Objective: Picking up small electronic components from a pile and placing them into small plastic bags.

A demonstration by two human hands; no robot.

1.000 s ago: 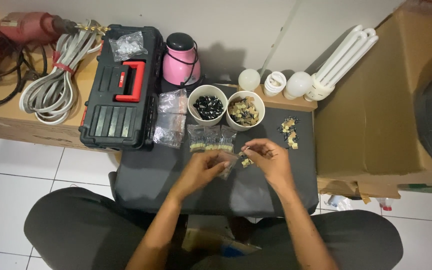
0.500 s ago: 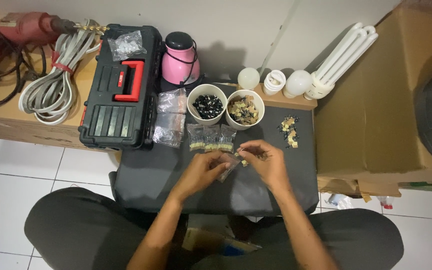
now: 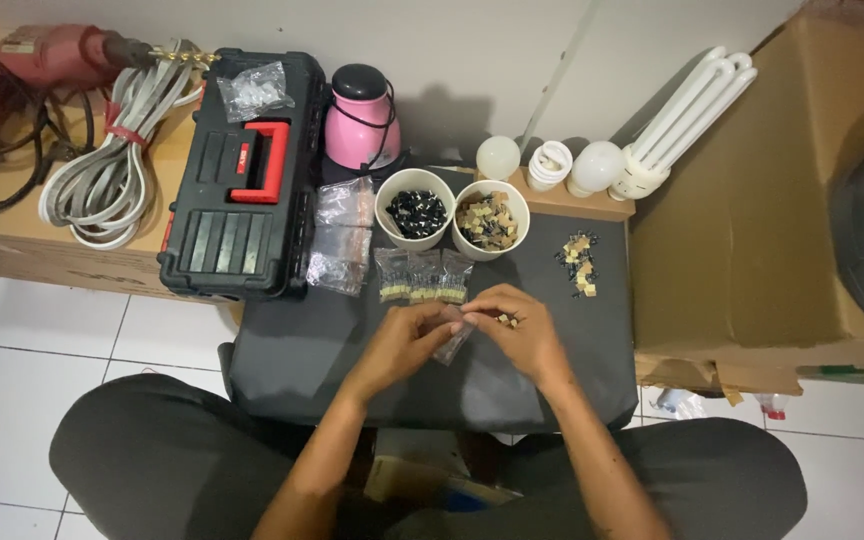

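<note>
My left hand (image 3: pixel 404 345) and my right hand (image 3: pixel 517 335) meet over a dark mat (image 3: pixel 302 350), both pinching a small clear plastic bag (image 3: pixel 452 340). A few tiny tan parts (image 3: pixel 507 320) lie at my right fingertips. Just beyond the hands lies a row of filled small bags (image 3: pixel 422 277). Behind them stand two white cups, one (image 3: pixel 415 207) with small black parts and one (image 3: pixel 491 218) with tan parts. A loose pile of tan and black parts (image 3: pixel 578 262) rests on the mat to the right.
A black toolbox with a red handle (image 3: pixel 240 178) sits at the left, empty clear bags (image 3: pixel 340 232) beside it. A pink appliance (image 3: pixel 360 120), light bulbs (image 3: pixel 552 165), a coiled white cable (image 3: pixel 117 160), a red drill (image 3: pixel 42 58) and a cardboard box (image 3: pixel 742 210) surround the mat.
My hands have stayed over the mat, fingers shifting slightly on the small bag. Nothing else has moved.
</note>
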